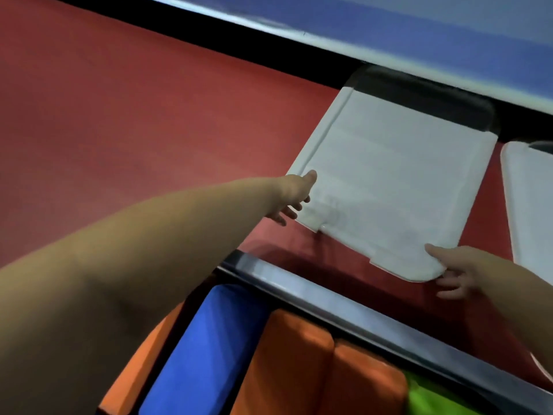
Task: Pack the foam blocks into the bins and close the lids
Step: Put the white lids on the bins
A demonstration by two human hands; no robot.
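Note:
A white translucent bin lid (pixel 389 181) lies on the red floor, its far end leaning against the wall's dark base. My left hand (pixel 294 194) grips the lid's left edge, thumb on top and fingers underneath. My right hand (pixel 457 271) grips the lid's near right corner the same way. Below, an open bin with a clear rim (pixel 344 307) holds foam blocks: a blue one (pixel 206 348), orange ones (pixel 299 363) and a green one (pixel 431 396).
A second white lid (pixel 532 211) lies on the floor at the right edge. The red floor (pixel 119 115) stretches left to a black baseboard and a blue-white wall (pixel 419 31) at the back.

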